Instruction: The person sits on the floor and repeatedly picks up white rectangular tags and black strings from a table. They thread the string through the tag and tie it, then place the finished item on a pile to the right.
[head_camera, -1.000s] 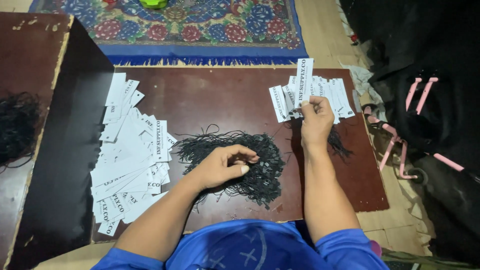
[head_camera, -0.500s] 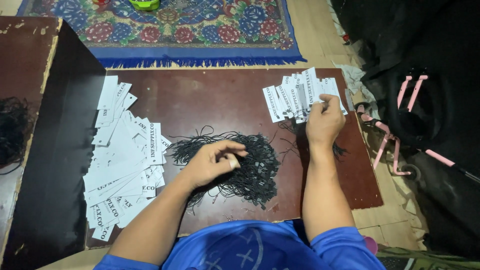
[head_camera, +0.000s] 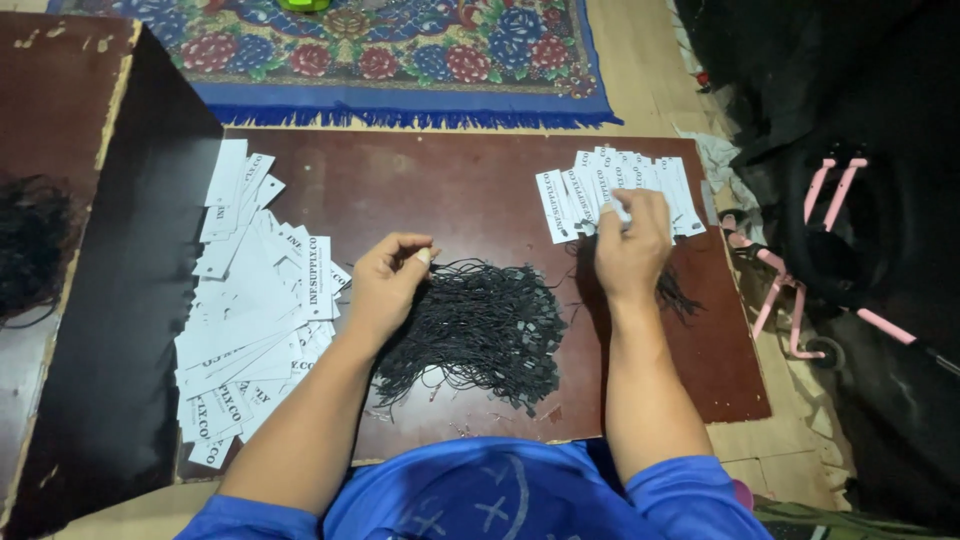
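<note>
While the spread of white paper tags (head_camera: 255, 310) fills the left of the frame, leave it alone; it lies loose and slides easily. Centre-left, the left hand (head_camera: 385, 285) has thumb and forefinger pinched shut on one thin black string at the upper edge of the black string pile (head_camera: 480, 335). My read: lift that one strand slowly and straight up so its neighbours drop off instead of snagging. Right of centre, the right hand (head_camera: 630, 250) rests curled over the lower edge of the fanned row of tags (head_camera: 620, 190) at upper right; fingertips press on a tag, but I cannot tell if one is gripped. Better to peel only the top tag, keeping the fan flat on the brown board (head_camera: 480, 190).
</note>
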